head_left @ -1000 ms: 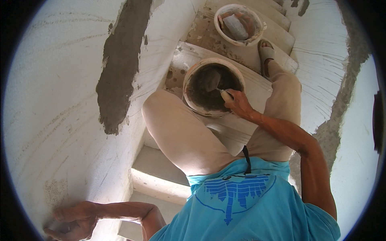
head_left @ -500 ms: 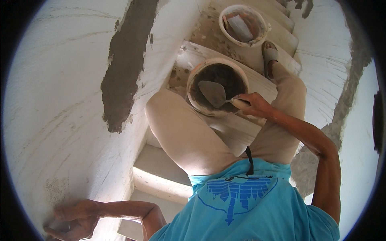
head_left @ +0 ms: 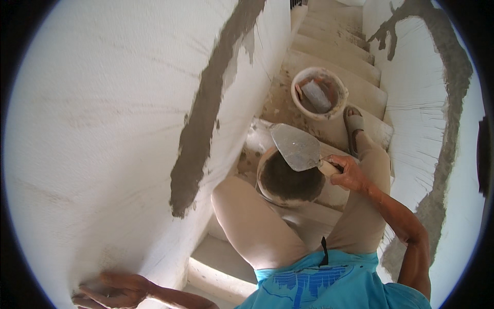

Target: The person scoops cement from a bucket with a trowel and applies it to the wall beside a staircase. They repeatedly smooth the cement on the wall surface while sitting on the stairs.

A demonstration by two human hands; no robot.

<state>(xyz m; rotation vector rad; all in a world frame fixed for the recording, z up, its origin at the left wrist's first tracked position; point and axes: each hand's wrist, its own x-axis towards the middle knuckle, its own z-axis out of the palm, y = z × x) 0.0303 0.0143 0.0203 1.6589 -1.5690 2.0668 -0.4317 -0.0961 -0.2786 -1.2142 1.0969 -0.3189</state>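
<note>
At the far left I had the left hand, fingers loosely spread and holding nothing, at the white wall; I couldn't tell how firmly it pressed. Along that wall a ragged dark-grey strip was already laid, with bare white on both sides. Next came the near bucket on a stair, with plenty of grey mix left inside. The trowel hung over its upper rim, its blade showing no heap of mix. Farther up sat a second bucket. My right hand was wrapped around the trowel's handle. On the right, a grey band also ran along the wall. I judged the work partly done.
</note>
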